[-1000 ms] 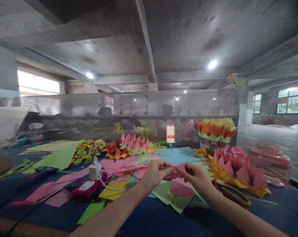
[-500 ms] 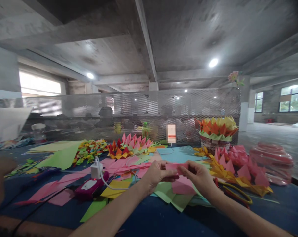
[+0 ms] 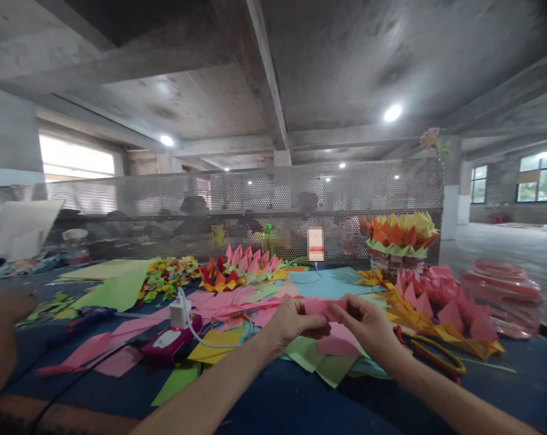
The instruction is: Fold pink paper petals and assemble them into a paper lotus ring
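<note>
With our left hand (image 3: 296,324) and right hand (image 3: 368,323) we pinch a small pink paper (image 3: 317,307) at opposite ends, neither hand nearer. Its long axis runs between them, roughly along the near edge of the worktop (image 3: 273,402), raised above loose sheets (image 3: 330,367).

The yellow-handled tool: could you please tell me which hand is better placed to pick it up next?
Probably the right hand: the yellow-handled tool lies beside its wrist, while the left hand is farther away. Both hands hold the pink paper.
</note>
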Demonstrator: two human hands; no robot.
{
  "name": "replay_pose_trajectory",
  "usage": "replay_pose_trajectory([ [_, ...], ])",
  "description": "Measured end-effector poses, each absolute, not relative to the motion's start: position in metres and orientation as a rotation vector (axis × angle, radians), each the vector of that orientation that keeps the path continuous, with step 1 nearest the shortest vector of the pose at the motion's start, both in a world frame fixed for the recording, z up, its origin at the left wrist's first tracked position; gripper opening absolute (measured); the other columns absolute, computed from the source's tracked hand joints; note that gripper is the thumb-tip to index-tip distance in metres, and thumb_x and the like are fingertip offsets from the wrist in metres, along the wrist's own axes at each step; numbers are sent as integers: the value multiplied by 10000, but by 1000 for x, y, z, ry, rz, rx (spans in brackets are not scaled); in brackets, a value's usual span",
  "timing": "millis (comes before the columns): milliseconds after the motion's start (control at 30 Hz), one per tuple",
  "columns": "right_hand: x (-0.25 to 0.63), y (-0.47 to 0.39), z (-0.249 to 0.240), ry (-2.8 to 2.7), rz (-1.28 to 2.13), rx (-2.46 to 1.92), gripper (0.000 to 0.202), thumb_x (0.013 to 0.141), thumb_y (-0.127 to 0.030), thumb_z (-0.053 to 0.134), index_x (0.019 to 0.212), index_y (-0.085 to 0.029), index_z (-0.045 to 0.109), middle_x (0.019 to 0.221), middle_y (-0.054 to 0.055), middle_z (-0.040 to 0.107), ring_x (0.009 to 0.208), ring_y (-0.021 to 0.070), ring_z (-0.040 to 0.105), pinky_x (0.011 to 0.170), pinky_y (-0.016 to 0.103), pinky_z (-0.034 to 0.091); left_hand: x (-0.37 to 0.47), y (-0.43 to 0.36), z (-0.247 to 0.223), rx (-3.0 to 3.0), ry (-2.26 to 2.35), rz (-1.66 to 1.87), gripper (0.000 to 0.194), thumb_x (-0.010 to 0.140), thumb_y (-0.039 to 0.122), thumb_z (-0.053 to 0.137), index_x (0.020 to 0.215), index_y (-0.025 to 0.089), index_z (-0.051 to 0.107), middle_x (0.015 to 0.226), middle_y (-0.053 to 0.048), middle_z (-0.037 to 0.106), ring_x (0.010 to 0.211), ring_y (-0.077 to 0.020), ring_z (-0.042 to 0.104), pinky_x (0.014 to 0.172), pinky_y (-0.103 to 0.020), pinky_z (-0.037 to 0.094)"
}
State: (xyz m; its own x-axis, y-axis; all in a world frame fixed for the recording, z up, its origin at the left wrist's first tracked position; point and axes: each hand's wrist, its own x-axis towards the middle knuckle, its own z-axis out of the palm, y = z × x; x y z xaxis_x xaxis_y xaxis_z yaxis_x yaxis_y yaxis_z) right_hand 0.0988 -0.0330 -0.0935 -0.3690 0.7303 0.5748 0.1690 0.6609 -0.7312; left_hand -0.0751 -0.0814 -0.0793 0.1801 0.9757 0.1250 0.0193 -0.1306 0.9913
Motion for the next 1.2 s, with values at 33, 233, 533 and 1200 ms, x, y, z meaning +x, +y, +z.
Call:
replay_pose_trajectory([
  [33,99,-33,-94,-1889,705,-707,353,807,-454,536,610,-172,454,568,-48,348,554,96,332,507,225,271,-75,-82,-79,1404,1038,1145,319,617,330,744,835,99,711,748,-98,702,664,-154,649,671,-258,506],
  [233,100,-33,-93,-1878,760,-668,328,810,-438,542,631,-170,481,578,-39,400,566,100,369,518,221,301,-75,-82,-78,1389,1041,1152,334,606,334,752,838,97,710,720,-94,698,645,-152,645,658,-259,503],
  [533,98,-35,-93,-1919,971,-691,273,764,-425,604,730,-155,584,624,-17,541,572,106,467,512,204,358,-75,-86,-73,1401,1082,1163,334,581,337,759,788,79,716,697,-106,691,637,-162,639,655,-269,501],
  [1200,100,-30,-93,-2030,694,-765,378,785,-501,541,644,-153,580,572,-3,556,553,123,495,515,224,360,-77,-85,-68,1439,1099,1132,408,580,427,756,788,79,713,680,-102,684,602,-152,626,632,-263,493],
])
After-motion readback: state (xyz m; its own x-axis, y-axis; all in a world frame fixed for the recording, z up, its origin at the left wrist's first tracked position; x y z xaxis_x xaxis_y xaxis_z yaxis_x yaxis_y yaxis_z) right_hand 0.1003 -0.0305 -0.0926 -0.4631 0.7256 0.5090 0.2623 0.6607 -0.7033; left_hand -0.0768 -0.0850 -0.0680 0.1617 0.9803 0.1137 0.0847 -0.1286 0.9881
